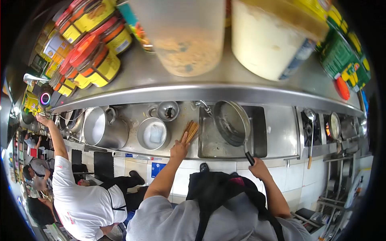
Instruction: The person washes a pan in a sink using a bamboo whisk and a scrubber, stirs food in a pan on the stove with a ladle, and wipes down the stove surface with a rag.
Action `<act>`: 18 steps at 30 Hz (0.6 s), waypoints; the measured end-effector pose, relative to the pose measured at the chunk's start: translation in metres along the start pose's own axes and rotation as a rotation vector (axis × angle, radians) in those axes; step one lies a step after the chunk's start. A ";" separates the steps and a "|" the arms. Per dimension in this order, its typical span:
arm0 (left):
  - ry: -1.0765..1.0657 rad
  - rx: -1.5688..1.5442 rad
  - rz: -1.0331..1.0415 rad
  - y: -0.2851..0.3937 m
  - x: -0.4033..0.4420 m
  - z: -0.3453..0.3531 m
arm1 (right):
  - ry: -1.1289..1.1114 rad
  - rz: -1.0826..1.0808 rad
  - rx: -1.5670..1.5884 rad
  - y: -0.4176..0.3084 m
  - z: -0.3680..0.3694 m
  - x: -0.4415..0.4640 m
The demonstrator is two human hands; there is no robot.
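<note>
My left hand (179, 148) is closed round a bundle of thin brown sticks (190, 131), a bamboo brush by its look, at the left edge of the sink (204, 149). With my right hand (260, 168) I grip the black handle of a metal pan (232, 122). The pan is tilted over the sink, below the faucet (204, 106). Left of the brush stands a round pot (152, 133) with a whitish thing in it, and behind that a small metal bowl (168, 111) with dark contents.
A large pot (105, 127) stands on the left counter. Jars (95, 60) and large tubs (273, 38) line the overhead shelf (201, 91). A co-worker in a white shirt (88, 201) reaches forward at left. Burners and a ladle (310, 116) are at right.
</note>
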State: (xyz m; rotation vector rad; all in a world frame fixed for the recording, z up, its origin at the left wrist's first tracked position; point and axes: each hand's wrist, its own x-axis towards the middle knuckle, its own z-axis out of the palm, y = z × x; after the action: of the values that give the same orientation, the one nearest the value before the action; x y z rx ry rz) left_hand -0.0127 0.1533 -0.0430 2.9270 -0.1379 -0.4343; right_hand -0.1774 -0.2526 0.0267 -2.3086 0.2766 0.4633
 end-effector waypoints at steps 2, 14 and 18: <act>0.280 0.000 0.115 -0.002 0.007 0.003 | 0.277 -0.034 -0.199 0.012 -0.001 0.000; 0.385 0.070 0.104 -0.228 0.260 -0.060 | 0.344 0.227 -0.098 0.039 -0.027 -0.047; 0.252 0.100 0.102 -0.217 0.286 -0.078 | 0.121 0.378 0.546 -0.030 -0.042 -0.077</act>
State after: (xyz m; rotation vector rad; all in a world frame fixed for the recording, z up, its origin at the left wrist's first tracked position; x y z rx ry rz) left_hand 0.2974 0.3448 -0.0908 3.0231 -0.2800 -0.0423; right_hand -0.2268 -0.2571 0.1049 -1.7501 0.8033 0.3737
